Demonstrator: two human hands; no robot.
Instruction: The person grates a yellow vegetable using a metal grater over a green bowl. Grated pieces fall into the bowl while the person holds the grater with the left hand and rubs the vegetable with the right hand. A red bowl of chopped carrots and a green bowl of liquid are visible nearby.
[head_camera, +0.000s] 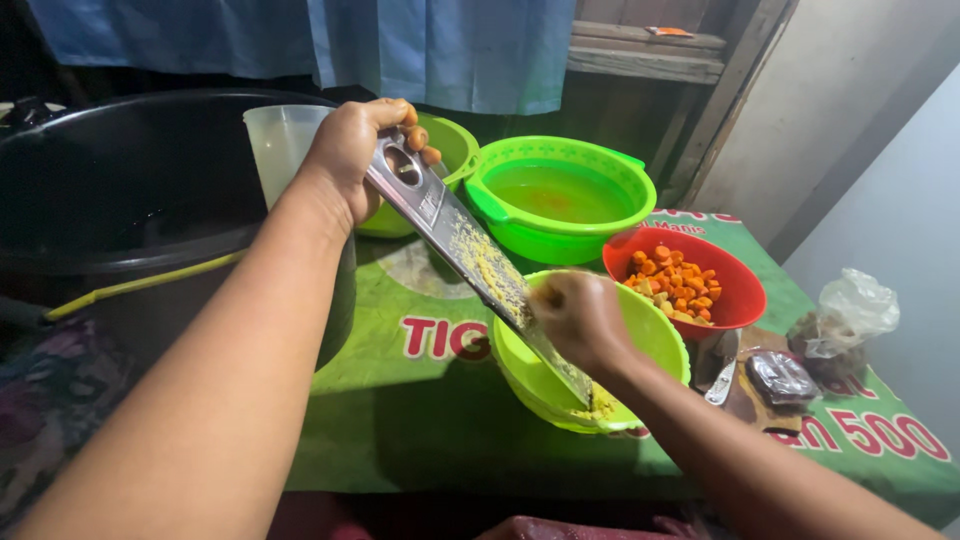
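Nearest to us, our right hand (578, 318) is curled into a closed fist around a small piece of food, pressed against the lower part of the metal grater (470, 252); the piece is almost wholly hidden by the fingers, so we cannot tell how much of it is left. The grater slants from high on the left down into the yellow-green bowl (655, 340), its foot resting inside, where pale yellow gratings have gathered at the near rim and cling to the blade. To do this well, we judge we should keep our strokes short and along the blade, fingertips tucked back since the piece looks small, and the foot planted in the bowl so the shavings fall inside

Just right of that bowl, touching or nearly so, sits the red bowl (728, 300) of cut orange and yellow pieces, with a dark wrapped packet (782, 378) and a crumpled clear bag (850, 312) further right on the green printed cloth (420, 420)

Farther off, our left hand (352, 150) is closed firmly on the grater's top handle, thumb and fingers wrapped round it; a steady hold here seems to us what keeps the angle fixed. Behind it stand a clear plastic jug (278, 135), another green bowl, and the large green tub (560, 195) with liquid in it, while the big black pot (120, 190) fills the far left
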